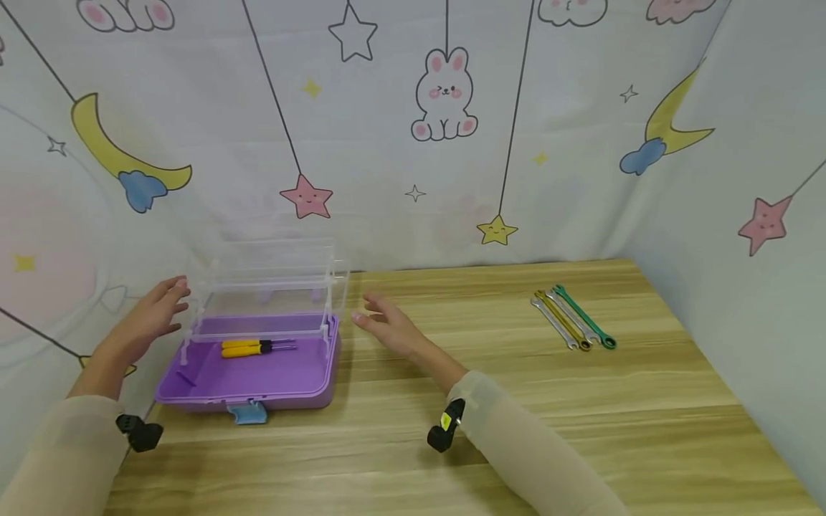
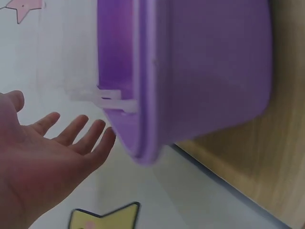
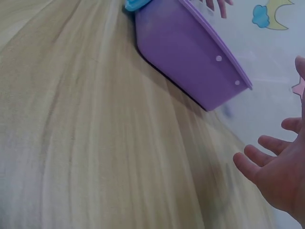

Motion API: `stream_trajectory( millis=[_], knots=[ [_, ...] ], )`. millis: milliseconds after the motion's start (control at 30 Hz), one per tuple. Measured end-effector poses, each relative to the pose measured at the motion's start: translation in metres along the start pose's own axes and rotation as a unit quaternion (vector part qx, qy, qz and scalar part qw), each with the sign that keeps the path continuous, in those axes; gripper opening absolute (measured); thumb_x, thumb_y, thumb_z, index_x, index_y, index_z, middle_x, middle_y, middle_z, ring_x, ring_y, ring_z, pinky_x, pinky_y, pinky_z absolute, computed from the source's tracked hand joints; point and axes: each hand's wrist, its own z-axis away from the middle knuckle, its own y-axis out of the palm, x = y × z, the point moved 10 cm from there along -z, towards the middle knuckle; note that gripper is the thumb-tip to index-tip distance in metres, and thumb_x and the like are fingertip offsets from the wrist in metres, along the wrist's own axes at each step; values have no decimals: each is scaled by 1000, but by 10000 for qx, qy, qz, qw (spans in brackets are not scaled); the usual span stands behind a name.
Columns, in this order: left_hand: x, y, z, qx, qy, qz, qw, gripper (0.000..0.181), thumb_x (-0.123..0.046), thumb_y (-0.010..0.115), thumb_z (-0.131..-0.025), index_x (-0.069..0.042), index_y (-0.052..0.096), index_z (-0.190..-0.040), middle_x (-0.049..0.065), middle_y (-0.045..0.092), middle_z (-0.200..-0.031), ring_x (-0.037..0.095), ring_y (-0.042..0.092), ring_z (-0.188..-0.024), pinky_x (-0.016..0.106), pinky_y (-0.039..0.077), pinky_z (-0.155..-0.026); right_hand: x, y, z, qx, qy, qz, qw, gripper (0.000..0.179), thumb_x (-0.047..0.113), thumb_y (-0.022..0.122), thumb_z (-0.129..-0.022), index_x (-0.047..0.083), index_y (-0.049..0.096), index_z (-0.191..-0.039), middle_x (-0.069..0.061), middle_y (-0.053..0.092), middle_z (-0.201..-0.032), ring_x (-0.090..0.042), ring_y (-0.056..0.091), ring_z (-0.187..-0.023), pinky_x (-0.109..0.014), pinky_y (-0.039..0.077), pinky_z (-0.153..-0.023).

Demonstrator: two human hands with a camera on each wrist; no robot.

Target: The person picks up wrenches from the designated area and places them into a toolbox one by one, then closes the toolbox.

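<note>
The open purple toolbox (image 1: 277,376) sits at the table's left, blue latch (image 1: 247,413) nearest, two yellow-handled screwdrivers (image 1: 248,350) inside. Clear trays (image 1: 271,308) stand raised over its far part. The left hand (image 1: 150,315), fingers loosely spread, is just beside its left; the right hand (image 1: 391,328), similarly relaxed and holding nothing, is apart on its right. Four wrenches (image 1: 573,319) lie well to the right on the table (image 1: 419,444). The trays' far edges blur into the patterned curtain (image 1: 400,143); the right wrist view cuts off part of the right hand.

Left grip (image 1: 148,317) and right grip (image 1: 395,331) hover, fingers (image 2: 104,147) apart.
</note>
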Motion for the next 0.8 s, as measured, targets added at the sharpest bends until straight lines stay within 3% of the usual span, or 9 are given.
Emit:
stream_trajectory(
  millis=[200, 400, 533, 800],
  knots=[
    [26, 19, 3, 703, -232, 165, 9971, 83, -61, 13, -102, -4, -16, -155, 37, -2, -157, 63, 8, -138, 74, 24, -105, -7, 12, -2, 4, 76, -451, 9990, 66, 43, 59, -98, 19, 35, -154, -17, 41, -152, -31, 47, -134, -44, 46, -105],
    [45, 41, 6, 1330, -651, 746, 9862, 80, -60, 14, -104, -7, -15, -155, 33, -15, -157, 62, -6, -139, 75, 11, -108, -8, 24, 0, 103, 228, -1151, 9930, 62, 31, 60, -99, 18, 34, -154, -19, 37, -153, -34, 45, -135, -50, 49, -101],
    [47, 46, 7, 1379, -662, 915, 9840, 82, -60, 18, -104, -5, -9, -157, 32, -9, -159, 58, -5, -142, 72, 7, -111, -9, 33, 1, 142, 350, -1476, 9883, 62, 30, 60, -100, 14, 34, -154, -19, 37, -153, -34, 44, -136, -52, 49, -101],
    [56, 43, 14, 1384, -762, 901, 9833, 79, -58, 23, -105, -6, -2, -158, 31, -4, -160, 57, 0, -143, 69, 13, -112, -13, 50, 0, 237, 467, -1800, 9823, 64, 28, 63, -98, 13, 35, -154, -20, 42, -150, -33, 51, -129, -53, 51, -97]
  ],
)
